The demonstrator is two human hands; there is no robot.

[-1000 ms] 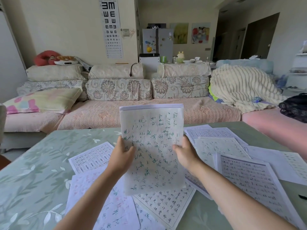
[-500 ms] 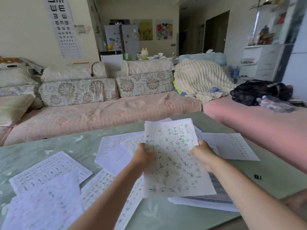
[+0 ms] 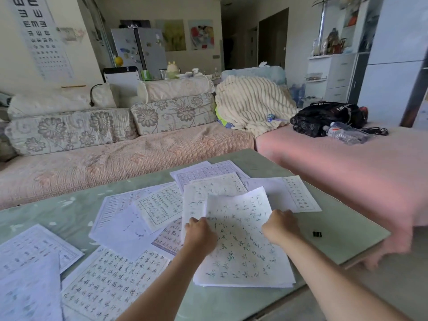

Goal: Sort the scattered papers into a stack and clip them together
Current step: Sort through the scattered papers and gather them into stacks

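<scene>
both hands pinch one green-inked sheet (image 3: 240,239) by its side edges: left hand (image 3: 200,237) and right hand (image 3: 280,228), each grip clamped on the paper. it lies over a small stack (image 3: 254,285) on the bench (image 3: 342,235), just left of the black clip (image 3: 317,234) — loose papers (image 3: 120,228) spread farther left of that clip.

The papers (image 3: 240,239) are seen to be thin and matt, slightly translucent. The table (image 3: 335,230) is covered with a smooth, faintly shiny green sheet. The sofa (image 3: 115,163) is dressed in quilted cloth; the blanket (image 3: 250,103) is made of thick ribbed fleece.
</scene>
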